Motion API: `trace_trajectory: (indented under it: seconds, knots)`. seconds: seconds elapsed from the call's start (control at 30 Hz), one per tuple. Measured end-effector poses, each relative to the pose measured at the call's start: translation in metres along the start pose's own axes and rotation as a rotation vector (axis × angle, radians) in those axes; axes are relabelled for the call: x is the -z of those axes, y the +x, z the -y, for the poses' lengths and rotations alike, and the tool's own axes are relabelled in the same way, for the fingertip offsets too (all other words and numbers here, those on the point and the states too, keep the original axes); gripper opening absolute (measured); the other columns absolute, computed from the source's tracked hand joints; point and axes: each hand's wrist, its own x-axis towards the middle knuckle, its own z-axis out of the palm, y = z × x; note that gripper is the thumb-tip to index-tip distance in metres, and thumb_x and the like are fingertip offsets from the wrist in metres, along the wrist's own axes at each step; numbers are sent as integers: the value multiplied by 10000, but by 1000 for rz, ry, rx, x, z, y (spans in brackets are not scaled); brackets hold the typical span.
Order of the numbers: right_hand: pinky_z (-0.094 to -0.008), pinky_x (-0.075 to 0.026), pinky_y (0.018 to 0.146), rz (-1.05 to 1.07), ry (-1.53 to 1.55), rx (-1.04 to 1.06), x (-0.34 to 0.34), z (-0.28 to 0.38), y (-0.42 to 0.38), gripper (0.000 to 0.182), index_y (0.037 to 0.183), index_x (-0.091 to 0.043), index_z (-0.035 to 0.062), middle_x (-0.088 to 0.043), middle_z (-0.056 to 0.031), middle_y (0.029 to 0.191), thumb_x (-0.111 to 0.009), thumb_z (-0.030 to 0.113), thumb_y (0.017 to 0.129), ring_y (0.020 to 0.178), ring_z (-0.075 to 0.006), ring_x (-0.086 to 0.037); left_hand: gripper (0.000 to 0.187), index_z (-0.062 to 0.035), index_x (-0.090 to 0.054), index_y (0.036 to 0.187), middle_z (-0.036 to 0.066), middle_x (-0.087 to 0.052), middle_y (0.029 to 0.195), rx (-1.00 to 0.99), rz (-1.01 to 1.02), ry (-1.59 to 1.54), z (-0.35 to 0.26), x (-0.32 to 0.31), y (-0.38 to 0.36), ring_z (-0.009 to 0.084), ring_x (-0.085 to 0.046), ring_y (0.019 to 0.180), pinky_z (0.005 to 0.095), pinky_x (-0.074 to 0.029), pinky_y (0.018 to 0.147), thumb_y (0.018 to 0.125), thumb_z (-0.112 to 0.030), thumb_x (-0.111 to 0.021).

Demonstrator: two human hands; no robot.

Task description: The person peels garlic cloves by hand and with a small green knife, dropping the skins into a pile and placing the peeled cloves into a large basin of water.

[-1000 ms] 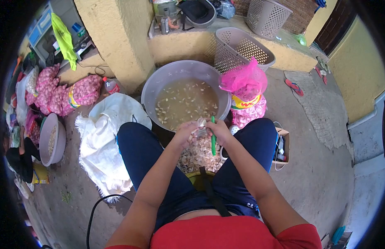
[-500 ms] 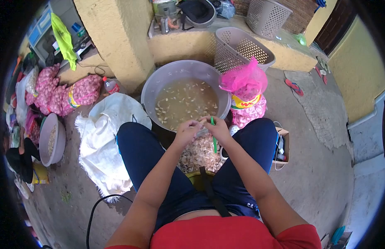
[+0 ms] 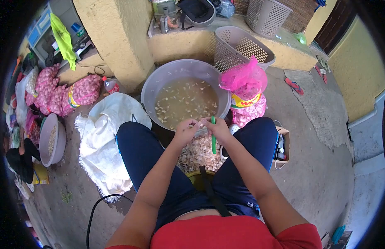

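My left hand (image 3: pixel 186 132) and my right hand (image 3: pixel 218 129) meet over the near rim of a large grey basin (image 3: pixel 149 89). With its fingers pinched, the left holds a small pale garlic clove, mostly hidden by the fingertips. A small green-handled knife (image 3: pixel 213 139) is gripped in my right hand, its handle pointing down toward me and its blade hidden at the fingers. Cloudy water (image 3: pixel 184 99) with peeled cloves floating in it fills part of the basin. Below my hands, between my knees, lies a heap of garlic and skins (image 3: pixel 198 153).
A pink net bag of garlic (image 3: pixel 248 110) stands right of the basin, before a grey laundry basket (image 3: pixel 229 45). At left are a white sack (image 3: pixel 103 143), a cola bottle (image 3: pixel 111 85), more garlic bags (image 3: pixel 82 90) and a smaller basin (image 3: pixel 59 143) beside another person's leg.
My hands stay together over the basin rim with small finger movements. The green handle has tilted slightly and shifted a little downward.
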Motion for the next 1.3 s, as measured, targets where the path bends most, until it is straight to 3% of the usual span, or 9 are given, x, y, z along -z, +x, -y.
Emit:
trace_trajectory:
  seconds: [0.1, 0.3, 0.4, 0.6, 0.7, 0.8, 1.0, 1.2, 1.3]
  knots:
    - [-209, -332, 403, 98, -6, -18, 2, 1, -1, 203, 934, -549, 3, -462, 2, 559, -542, 153, 797, 435, -68, -395, 162, -35, -559, 799, -25, -428, 515, -67, 19, -141, 4, 3, 3, 53, -363, 392, 195, -288, 353, 788, -197, -553]
    - [-220, -324, 407, 128, 282, -92, -2, 7, -6, 256, 936, -542, 0, -463, -7, 544, -580, 185, 765, 444, -67, -395, 145, -36, -558, 829, -23, -439, 531, -20, 71, -147, 1, 7, 3, 46, -368, 395, 183, -281, 350, 785, -175, -547]
    - [-218, -333, 398, 93, 5, -22, -3, 10, -7, 296, 955, -539, -4, -472, -10, 554, -602, 198, 748, 448, -68, -411, 148, -38, -561, 833, -22, -447, 534, -68, 53, -84, 5, 4, 5, 42, -371, 399, 181, -282, 351, 781, -175, -551]
    - [-219, -351, 401, 88, -123, 2, -2, 13, -8, 276, 928, -553, -21, -511, -16, 600, -603, 178, 743, 461, -72, -433, 149, -30, -560, 829, -19, -445, 528, -83, 45, -107, 7, 4, 5, 42, -373, 397, 182, -279, 350, 779, -170, -549]
    - [-224, -356, 405, 117, -88, 20, -2, 12, -6, 235, 912, -564, -20, -546, -31, 637, -580, 156, 757, 464, -72, -432, 151, -34, -553, 800, -19, -437, 521, -122, -61, -73, 8, 7, 9, 45, -372, 392, 184, -283, 349, 779, -183, -551]
    - [-203, -346, 382, 179, 26, -10, -1, 9, -6, 284, 1010, -525, -10, -543, -45, 663, -566, 110, 755, 425, -56, -389, 158, -41, -544, 765, -19, -433, 521, 19, -127, -184, -3, 18, 9, 47, -373, 390, 186, -285, 342, 778, -199, -555]
    - [-215, -349, 396, 252, 275, -163, 2, 18, -9, 351, 1136, -443, 16, -594, -108, 844, -482, 126, 805, 427, -65, -355, 173, -46, -540, 752, -22, -433, 530, 9, -83, -191, -6, 20, 4, 45, -370, 394, 183, -276, 330, 777, -217, -560]
    - [-218, -342, 382, 318, 307, -145, 1, 22, -11, 359, 1161, -417, 25, -590, -127, 867, -456, 114, 816, 416, -63, -341, 187, -33, -547, 789, -20, -434, 532, 49, -144, -272, -9, 20, 3, 45, -366, 387, 181, -282, 336, 767, -218, -569]
    - [-217, -363, 398, 318, 276, -160, 5, 15, -9, 348, 1127, -453, 26, -600, -112, 822, -475, 120, 793, 421, -75, -384, 147, -16, -579, 729, 15, -513, 596, 31, -195, -207, 5, 27, 6, 86, -462, 490, 222, -379, 435, 694, -154, -615]
